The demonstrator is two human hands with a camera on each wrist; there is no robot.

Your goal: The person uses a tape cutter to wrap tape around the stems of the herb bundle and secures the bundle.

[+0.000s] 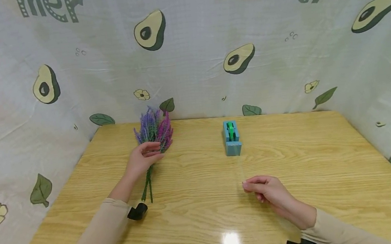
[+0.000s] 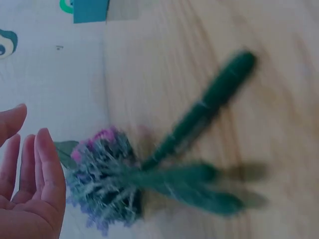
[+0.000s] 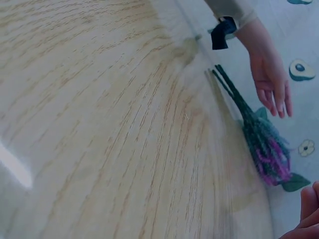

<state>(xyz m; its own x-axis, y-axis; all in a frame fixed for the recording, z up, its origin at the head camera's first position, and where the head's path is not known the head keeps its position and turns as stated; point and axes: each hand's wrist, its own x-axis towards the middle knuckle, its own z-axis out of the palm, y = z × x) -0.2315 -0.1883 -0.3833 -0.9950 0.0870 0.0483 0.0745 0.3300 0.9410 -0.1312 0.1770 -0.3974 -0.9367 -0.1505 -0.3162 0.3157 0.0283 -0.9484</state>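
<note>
A bunch of artificial lavender [image 1: 150, 130] with purple and magenta blooms lies at the table's back left, its green stems [image 2: 192, 127] pointing toward the front. Over it hovers my left hand [image 1: 145, 159], thumb and fingers apart with nothing between them; the right wrist view shows it beside the bunch. A blue tape dispenser [image 1: 232, 138] with a green roll stands right of the middle. From its front a faint clear strip of tape [image 1: 241, 167] stretches to my right hand [image 1: 269, 192], which pinches the end between thumb and forefinger. Only a bit of that hand shows in the right wrist view.
The wooden table [image 1: 201, 220] reaches back to a white cloth [image 1: 187, 28] printed with avocados, leaves and flowers, which hangs behind and at both sides. Black wrist cameras sit on both forearms.
</note>
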